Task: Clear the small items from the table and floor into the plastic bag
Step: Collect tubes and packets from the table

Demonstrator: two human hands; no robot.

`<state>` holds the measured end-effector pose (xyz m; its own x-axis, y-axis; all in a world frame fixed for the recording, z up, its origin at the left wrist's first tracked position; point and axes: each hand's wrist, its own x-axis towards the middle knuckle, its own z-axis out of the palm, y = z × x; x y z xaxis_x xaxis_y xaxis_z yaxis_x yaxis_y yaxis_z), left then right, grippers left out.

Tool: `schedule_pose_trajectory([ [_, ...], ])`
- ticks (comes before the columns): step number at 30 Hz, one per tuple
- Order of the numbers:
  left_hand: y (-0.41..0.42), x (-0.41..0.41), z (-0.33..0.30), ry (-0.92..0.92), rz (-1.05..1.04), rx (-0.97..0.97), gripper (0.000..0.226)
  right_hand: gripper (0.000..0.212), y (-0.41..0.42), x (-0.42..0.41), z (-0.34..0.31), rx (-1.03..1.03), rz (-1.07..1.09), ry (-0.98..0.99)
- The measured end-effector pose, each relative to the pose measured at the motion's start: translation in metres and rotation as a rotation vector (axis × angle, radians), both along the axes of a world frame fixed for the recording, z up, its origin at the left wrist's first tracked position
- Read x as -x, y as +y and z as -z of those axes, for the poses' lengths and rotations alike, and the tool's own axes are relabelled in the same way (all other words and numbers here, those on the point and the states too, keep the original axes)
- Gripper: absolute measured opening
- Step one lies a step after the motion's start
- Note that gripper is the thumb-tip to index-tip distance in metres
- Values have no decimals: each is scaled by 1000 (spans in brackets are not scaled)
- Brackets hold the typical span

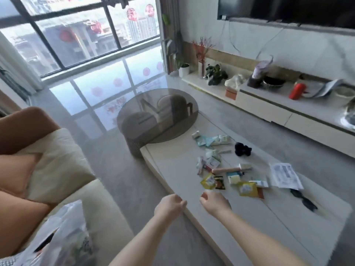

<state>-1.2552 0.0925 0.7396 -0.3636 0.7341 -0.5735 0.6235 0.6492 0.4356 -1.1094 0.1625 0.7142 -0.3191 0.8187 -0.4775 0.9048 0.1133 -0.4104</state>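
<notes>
Bag at 7 o'clock on the sofa. Left hand and right hand side by side at the table edge, fingers loosely curled, holding nothing. Packets just beyond at 1 o'clock, black clip farther.

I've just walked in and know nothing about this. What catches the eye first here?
Probably the scatter of small packets across the middle of the long pale table, with two bare hands, left hand and right hand, hovering empty at its near edge. Next, the plastic bag on the sofa at lower left, and the round smoked-glass table beyond.
</notes>
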Motion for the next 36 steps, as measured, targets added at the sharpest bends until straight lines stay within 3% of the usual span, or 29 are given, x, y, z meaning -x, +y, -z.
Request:
schedule_pose_trajectory([
  [11, 90, -173, 23, -50, 214, 13, 30, 26, 65, -198, 14, 51, 352, 40],
  [21, 176, -248, 69, 0, 404, 58, 23, 23, 117, -278, 65, 142, 630, 108],
  [36, 314, -244, 293, 101, 636, 36, 43, 25, 208, -270, 256, 197, 808, 69],
])
